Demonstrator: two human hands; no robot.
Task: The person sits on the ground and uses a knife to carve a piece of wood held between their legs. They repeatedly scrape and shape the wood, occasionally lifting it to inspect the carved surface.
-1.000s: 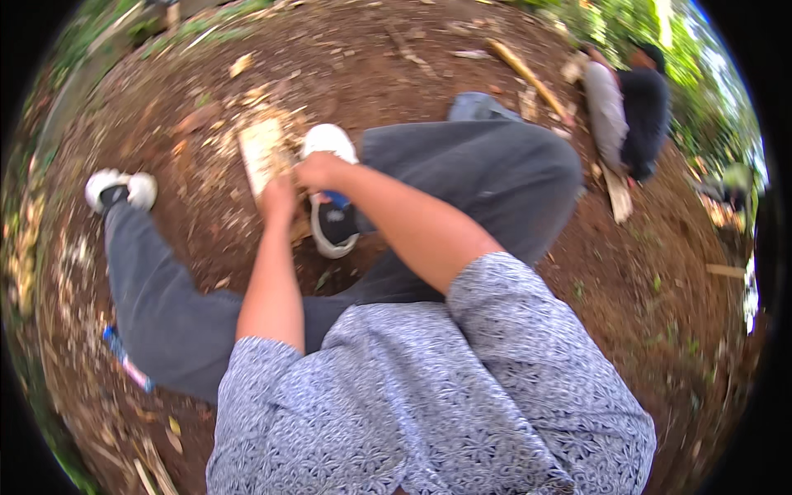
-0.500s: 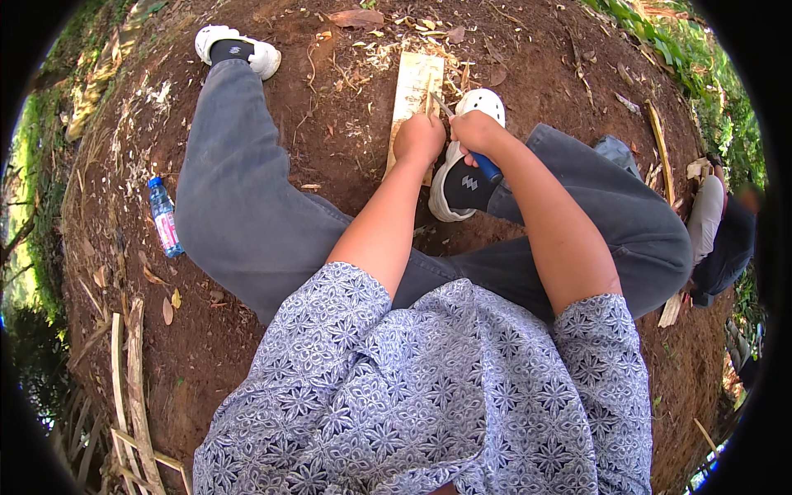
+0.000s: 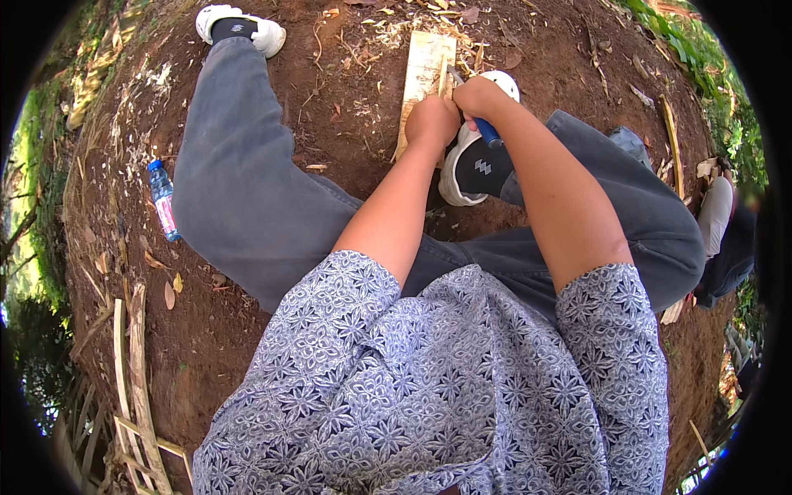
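My left hand (image 3: 432, 122) is closed around a thin wooden stick (image 3: 443, 74), whose far end sticks out over a pale wooden board (image 3: 420, 69). The board lies lengthwise on the soil, and my left hand is low over its near part. Right beside it, my right hand (image 3: 481, 99) grips a knife with a blue handle (image 3: 488, 133). The handle's end pokes out below my fist, while the short blade (image 3: 454, 75) points up and left toward the stick. Whether blade and stick touch is too small to tell.
My right foot in a white clog (image 3: 500, 82) is next to the board; the left clog (image 3: 268, 38) is far left. A plastic water bottle (image 3: 164, 200) stands beside my left leg. Long wood strips (image 3: 139, 363) lie lower left. At the right edge sits another person (image 3: 726, 247).
The view has shifted slightly, so most things appear a little higher. Both hands keep their grips; the knife blade stays close to the stick.
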